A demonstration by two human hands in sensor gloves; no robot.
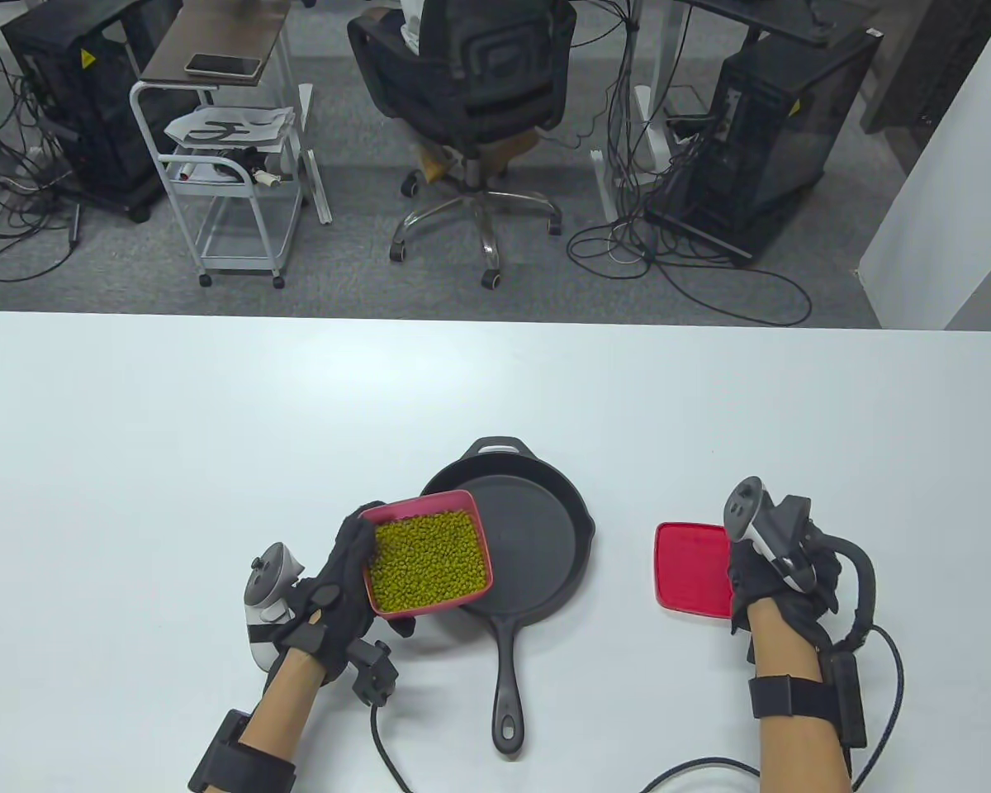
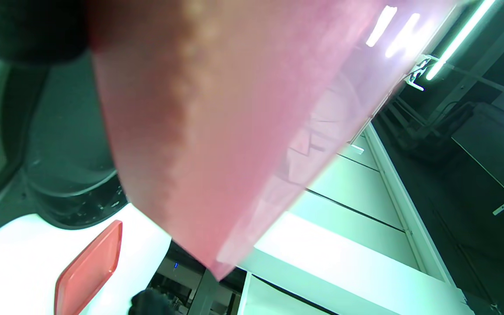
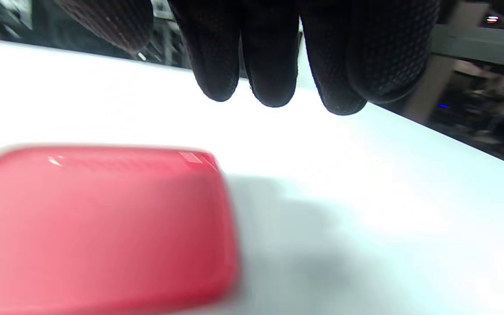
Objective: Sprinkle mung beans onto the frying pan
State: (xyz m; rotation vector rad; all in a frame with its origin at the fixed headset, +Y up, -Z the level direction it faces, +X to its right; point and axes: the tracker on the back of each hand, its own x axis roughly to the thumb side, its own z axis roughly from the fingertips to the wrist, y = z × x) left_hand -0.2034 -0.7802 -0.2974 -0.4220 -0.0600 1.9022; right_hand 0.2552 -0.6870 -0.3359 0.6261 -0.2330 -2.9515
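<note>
A black cast-iron frying pan [image 1: 537, 537] lies on the white table, its handle pointing toward me; its inside shows no beans. My left hand [image 1: 339, 586] grips a red plastic box [image 1: 396, 504] full of green mung beans [image 1: 429, 562] and holds it above the pan's left rim. In the left wrist view the box's translucent wall [image 2: 234, 122] fills the frame, with the pan's edge [image 2: 72, 205] behind it. My right hand [image 1: 772, 578] is over the right edge of the red lid [image 1: 689, 566], holding nothing; its fingers [image 3: 274, 61] hang above the table beside the lid [image 3: 94, 227].
The white table [image 1: 215, 429] stretches out around the pan. Behind its far edge are an office chair [image 1: 471, 99], a white cart [image 1: 231, 182] and computer towers with cables on the floor. The glove cables trail off the table's near edge.
</note>
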